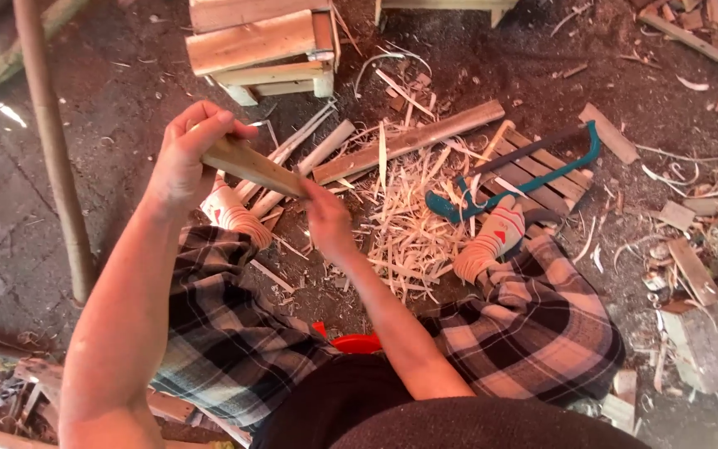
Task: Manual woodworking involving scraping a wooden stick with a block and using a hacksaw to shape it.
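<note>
I am seated, looking down over my knees in plaid trousers. My left hand [186,155] grips the thick end of a tapered piece of wood [253,167], held up above my left knee. My right hand [327,221] is closed on the narrow end of the same piece, fingers pinched around it. Whether the right hand also holds a tool is hidden. Below the hands a heap of pale wood shavings [413,220] lies on the dark ground between my socked feet [489,239].
A teal-framed hacksaw [533,170] lies on slats by my right foot. A long plank [409,141] and sticks lie ahead, a small wooden stool [263,46] beyond. A pole [53,150] stands at left. Offcuts litter the right side.
</note>
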